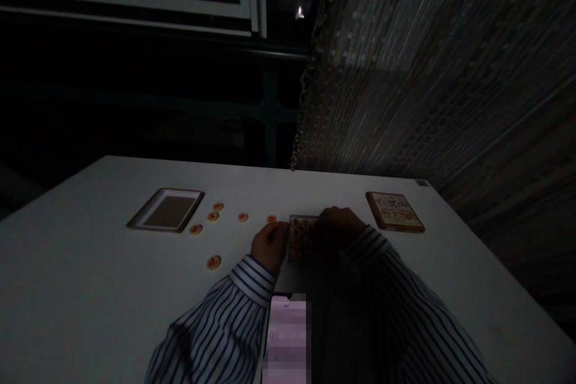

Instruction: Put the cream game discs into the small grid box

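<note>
A small box (297, 216) with rows of round Chinese chess pieces (296, 239) sits on the table between my hands. My left hand (270, 245) is closed, its curled fingers at the box's left edge. My right hand (341, 225) reaches over the box's right part with fingers bent; its fingertips are lost in shadow, and what they hold cannot be made out. One loose piece (271, 219) lies just beyond my left hand, and another piece (243, 217) farther left. Several more pieces (213, 216) are scattered toward the left, with a single piece (213, 262) nearer to me.
An open shallow lid or frame (192, 211) lies at the left of the white table (112, 288). At the right is a flat box with printed characters (396, 212). A lit phone-like screen (288, 336) is at the near edge. A string curtain (382, 72) hangs behind; the room is dim.
</note>
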A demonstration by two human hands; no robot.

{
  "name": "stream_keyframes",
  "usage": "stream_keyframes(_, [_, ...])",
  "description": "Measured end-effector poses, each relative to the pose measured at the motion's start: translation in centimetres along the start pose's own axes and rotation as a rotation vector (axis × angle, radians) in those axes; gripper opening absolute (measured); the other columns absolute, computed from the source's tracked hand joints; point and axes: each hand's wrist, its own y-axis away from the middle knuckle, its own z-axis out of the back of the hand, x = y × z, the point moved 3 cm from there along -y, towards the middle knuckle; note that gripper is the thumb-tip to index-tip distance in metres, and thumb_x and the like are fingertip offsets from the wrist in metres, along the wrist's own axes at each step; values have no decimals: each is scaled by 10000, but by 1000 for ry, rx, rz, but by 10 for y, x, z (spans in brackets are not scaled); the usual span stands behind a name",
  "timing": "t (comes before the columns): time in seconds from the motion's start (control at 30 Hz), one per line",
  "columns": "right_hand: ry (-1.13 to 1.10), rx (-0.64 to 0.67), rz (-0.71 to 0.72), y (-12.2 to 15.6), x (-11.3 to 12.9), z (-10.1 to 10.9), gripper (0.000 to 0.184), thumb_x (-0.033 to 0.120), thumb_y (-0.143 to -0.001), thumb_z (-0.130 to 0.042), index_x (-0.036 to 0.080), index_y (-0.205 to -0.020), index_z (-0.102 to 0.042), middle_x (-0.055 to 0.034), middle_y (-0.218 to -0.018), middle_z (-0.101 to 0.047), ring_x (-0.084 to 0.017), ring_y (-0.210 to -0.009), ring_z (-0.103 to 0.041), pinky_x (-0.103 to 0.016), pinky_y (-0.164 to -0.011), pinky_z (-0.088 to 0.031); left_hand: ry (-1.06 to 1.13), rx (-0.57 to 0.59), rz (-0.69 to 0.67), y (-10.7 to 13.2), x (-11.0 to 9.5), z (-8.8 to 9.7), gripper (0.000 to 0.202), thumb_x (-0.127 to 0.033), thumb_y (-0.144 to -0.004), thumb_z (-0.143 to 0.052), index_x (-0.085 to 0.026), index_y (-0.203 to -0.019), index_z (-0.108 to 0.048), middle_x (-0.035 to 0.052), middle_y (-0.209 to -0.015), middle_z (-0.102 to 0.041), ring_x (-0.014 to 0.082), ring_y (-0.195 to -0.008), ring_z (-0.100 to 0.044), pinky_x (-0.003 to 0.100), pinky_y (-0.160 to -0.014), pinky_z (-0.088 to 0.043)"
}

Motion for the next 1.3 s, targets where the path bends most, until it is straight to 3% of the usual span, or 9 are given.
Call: stream_keyframes(1.3, [-12,17,18,2,5,4,271,376,-777,-456,233,-926,-632,-106,-969,-603,-232,-884,-552,-327,-666,-410,16,5,-5,2,-5,0,267,-351,-694,-521,-138,-782,-656,41,-727,-679,157,-709,-612,257,-677,-472])
